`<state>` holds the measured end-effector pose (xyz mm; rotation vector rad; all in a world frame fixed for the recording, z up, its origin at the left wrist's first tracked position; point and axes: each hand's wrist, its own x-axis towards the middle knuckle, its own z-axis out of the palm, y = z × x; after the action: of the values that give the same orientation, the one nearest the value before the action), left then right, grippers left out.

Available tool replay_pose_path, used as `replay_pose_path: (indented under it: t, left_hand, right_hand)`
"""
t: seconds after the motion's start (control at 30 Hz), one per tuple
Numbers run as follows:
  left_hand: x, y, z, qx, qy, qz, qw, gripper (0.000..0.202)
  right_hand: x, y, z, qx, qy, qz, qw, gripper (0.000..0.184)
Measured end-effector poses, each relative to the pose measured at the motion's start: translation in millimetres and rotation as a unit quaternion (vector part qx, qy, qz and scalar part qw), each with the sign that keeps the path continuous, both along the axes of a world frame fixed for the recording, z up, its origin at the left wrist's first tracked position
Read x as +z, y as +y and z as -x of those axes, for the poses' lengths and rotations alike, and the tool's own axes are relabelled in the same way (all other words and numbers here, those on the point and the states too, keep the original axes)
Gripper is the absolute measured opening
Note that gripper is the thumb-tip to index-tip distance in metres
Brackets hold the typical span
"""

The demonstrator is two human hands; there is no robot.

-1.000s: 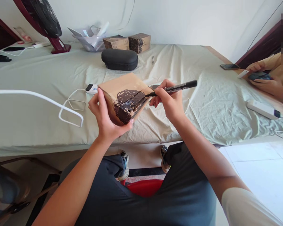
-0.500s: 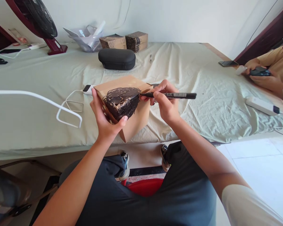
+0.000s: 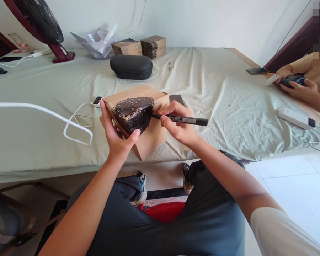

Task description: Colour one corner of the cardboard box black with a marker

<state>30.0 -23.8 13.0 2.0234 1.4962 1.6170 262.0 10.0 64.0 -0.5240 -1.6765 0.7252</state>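
Observation:
My left hand (image 3: 116,137) grips a small brown cardboard box (image 3: 149,137) from its left side, holding it tilted above the bed's near edge. One face of the box (image 3: 133,113) is scribbled over in black ink. My right hand (image 3: 177,126) pinches a black marker pen (image 3: 185,120), which lies almost level with its tip touching the right edge of the inked patch.
The pale green sheet covers the bed (image 3: 216,92). On it lie a black zip case (image 3: 131,66), two more brown boxes (image 3: 138,46), a white charger with cable (image 3: 77,121), a fan base (image 3: 61,55) and a phone (image 3: 256,70). Another person's hands (image 3: 296,87) hold a device at right.
The box was rotated so the inked face turned toward me and its plain side hangs lower. The marker dropped from a raised tilt to nearly level, its tip following the ink.

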Motion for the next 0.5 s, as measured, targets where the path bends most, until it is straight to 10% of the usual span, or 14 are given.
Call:
replay_pose_path:
  t: [0.27,0.5]
  left_hand:
    - [-7.1,12.5,10.8,-0.02,-0.048,-0.022,0.998,0.116]
    - [-10.8,23.4,32.6,-0.054,-0.055,-0.033,0.996,0.124]
  right_hand:
    - [6.4,-15.0,10.3,0.11,0.028,0.077,0.991,0.026]
    - [28.7,35.8,-50.4,-0.003,0.159,0.103,0.982,0.048]
